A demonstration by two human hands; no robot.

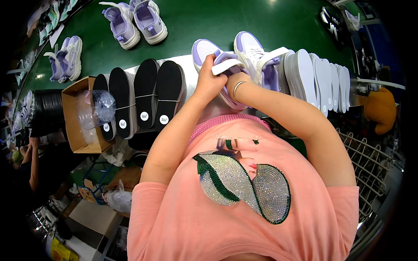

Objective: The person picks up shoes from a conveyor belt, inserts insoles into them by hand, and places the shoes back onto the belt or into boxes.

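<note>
In front of my body is a white and purple sneaker [203,51], its toe pointing away from me. My left hand [210,81] is closed on its near left side, with the fingers at the white strap [227,66] and the collar. My right hand [237,81], with a bangle on the wrist, reaches into the shoe's opening; its fingers are hidden inside. Close by on the right stands a matching sneaker [251,45], its white strap sticking out to the right. The insole, if any, inside the held shoe cannot be seen.
Bundled black insoles [170,93] stand left of my arms, beside a cardboard box [73,115] with clear plastic. Stacks of white insoles [305,71] line the right. More sneakers [150,21] sit on the green work surface [191,17]. Another person's arm [34,165] shows far left.
</note>
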